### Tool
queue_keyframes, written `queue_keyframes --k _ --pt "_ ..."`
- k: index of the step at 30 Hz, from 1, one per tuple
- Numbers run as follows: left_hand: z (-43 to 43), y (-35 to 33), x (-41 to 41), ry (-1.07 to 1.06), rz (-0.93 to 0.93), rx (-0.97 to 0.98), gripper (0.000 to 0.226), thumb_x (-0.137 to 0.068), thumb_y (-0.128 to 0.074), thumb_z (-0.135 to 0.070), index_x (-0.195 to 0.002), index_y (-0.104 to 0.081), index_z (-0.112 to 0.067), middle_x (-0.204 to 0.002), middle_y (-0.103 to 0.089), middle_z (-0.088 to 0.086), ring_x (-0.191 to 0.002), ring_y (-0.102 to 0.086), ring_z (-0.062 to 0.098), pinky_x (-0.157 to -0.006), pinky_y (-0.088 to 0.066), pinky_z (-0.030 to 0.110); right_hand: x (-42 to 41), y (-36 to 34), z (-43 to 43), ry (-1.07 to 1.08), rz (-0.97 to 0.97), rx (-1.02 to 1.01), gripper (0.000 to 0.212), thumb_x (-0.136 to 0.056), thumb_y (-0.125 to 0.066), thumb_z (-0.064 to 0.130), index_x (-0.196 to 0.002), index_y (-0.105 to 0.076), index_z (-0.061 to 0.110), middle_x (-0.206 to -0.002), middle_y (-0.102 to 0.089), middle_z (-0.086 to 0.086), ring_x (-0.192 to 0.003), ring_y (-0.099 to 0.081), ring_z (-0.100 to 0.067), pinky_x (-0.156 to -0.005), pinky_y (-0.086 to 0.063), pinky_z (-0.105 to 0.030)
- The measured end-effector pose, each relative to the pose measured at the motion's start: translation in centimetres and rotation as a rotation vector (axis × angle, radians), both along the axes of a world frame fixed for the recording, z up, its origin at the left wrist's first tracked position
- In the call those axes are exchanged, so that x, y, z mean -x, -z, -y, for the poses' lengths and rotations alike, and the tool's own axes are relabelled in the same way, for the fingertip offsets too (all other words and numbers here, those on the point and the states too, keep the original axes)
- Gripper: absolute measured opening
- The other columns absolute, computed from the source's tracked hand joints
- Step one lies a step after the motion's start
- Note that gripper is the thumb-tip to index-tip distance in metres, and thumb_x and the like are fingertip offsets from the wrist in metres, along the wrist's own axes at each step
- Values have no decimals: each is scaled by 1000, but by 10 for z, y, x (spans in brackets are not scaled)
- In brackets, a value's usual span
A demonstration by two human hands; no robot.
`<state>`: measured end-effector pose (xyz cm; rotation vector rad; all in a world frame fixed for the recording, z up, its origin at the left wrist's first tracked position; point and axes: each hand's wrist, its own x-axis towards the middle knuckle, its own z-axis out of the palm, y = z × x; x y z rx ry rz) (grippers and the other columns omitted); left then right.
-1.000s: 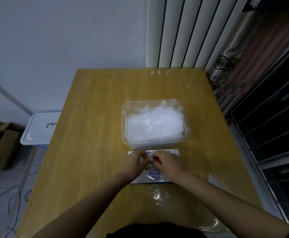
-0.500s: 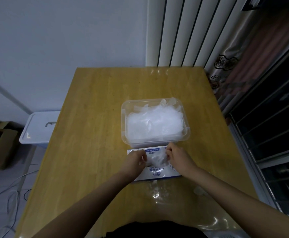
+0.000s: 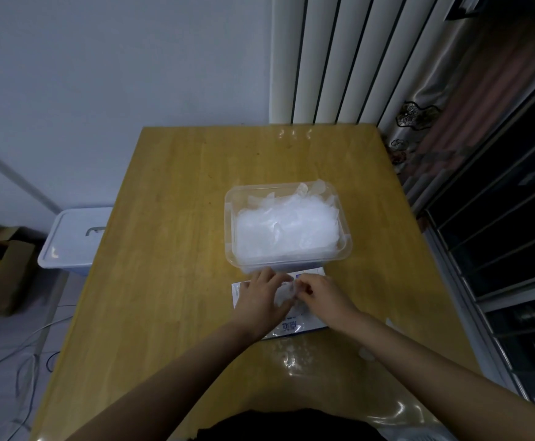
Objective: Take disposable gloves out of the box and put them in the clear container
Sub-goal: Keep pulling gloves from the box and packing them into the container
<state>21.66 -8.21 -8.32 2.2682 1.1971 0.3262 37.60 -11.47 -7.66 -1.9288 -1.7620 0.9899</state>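
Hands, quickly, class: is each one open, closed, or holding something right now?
Left hand: holds the crumpled glove over the box.
Right hand: pinches the same glove.

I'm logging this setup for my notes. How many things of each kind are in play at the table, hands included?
Clear container: 1
Glove box: 1
Hands: 2 (left hand, right hand)
Glove pinched over the box: 1
Total: 5, heaped gloves in the container uncounted.

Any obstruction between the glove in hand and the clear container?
Nothing visible. Left hand and right hand hold the crumpled translucent glove above the white-and-blue cardboard box; the lidless clear plastic container sits directly behind it, already heaped with gloves.
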Motion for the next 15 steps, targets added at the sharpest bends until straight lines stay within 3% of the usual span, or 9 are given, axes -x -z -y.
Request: queue_keyframes --k 2,4,8,12,15 --pt "0 -2 -2 -24 35 -39 20 -93 -55 -36 -109 -60 -25 -102 -51 -10 -102 -43 9 -79 -24 24 2 -2 -2 -23 -23 21 21 -92 -58 11 -75 -55 24 -70 -53 12 -70 -53 -7 -66 -42 -24" --pt "-3 0 0 -31 24 -75 13 -93 -55 -29 -96 -63 -19 -96 -59 -9 -99 -49 13 -77 -23 24 1 0 0 -3 -58 26 13 -91 -58 10 -86 -63 20 -76 -57 10 -73 -55 -5 -66 -44 -20" --pt "-5 6 7 101 -148 -163 5 -85 -62 -20 -84 -65 -17 -88 -65 -2 -92 -55 21 -82 -31 34 -8 2 1 121 -161 28 11 -93 -55 5 -94 -64 11 -87 -62 3 -81 -60 -6 -72 -51 -17" --pt "-4 13 14 212 -470 -148 20 -94 -49 -29 -106 -62 -19 -112 -60 -2 -115 -44 22 -101 -24 39 -18 1 -4 245 -151 34 17 -96 -49 3 -88 -63 9 -74 -59 3 -68 -58 -9 -66 -52 -24" --pt "-4 13 14 212 -518 -179 28 -98 -43 -31 -117 -59 -18 -122 -54 0 -122 -39 22 -104 -21 37 -22 1 -2 279 -112 43 18 -99 -44 10 -86 -56 12 -74 -57 1 -69 -56 -13 -68 -51 -31"
